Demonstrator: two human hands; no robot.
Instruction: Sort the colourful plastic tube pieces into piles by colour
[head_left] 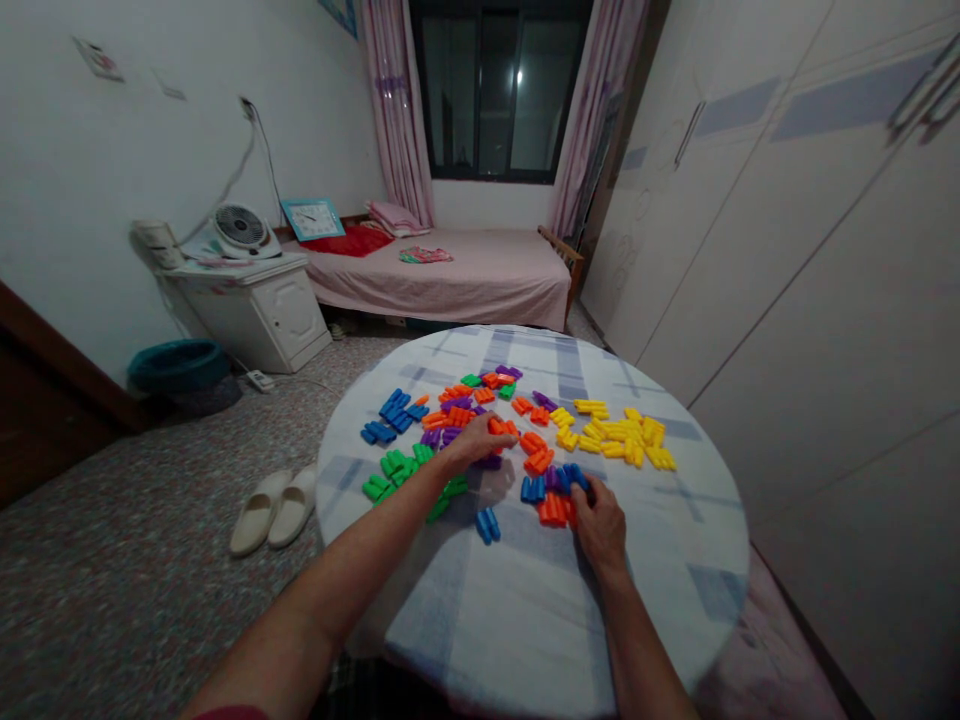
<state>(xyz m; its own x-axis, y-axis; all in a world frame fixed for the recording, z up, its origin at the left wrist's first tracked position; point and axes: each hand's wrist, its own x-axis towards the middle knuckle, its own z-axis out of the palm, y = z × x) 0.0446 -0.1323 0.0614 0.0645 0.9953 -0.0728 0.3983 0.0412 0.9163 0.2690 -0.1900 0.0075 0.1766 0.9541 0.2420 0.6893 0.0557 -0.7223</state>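
Observation:
My left hand (478, 440) reaches over the middle of the table, its fingers closed around an orange plastic block (502, 428) made of joined tubes. My right hand (602, 520) has its thumb and fingers pinched at a dark blue block (574, 476); a purple and several orange blocks (553, 510) lie under and beside it. A green pile (397, 472) lies left of my left forearm, partly hidden by it. Yellow blocks (626, 435) are heaped on the right, and blue ones (394, 412) at the left. One blue block (487, 525) lies alone between my hands.
The round table (525, 620) wears a white and blue checked cloth. Beyond it stand a bed (450, 275) and a white cabinet (281, 315) with a fan (241, 228). Wardrobe doors (787, 250) line the right. Slippers (274, 510) and a bin (184, 375) are on the floor.

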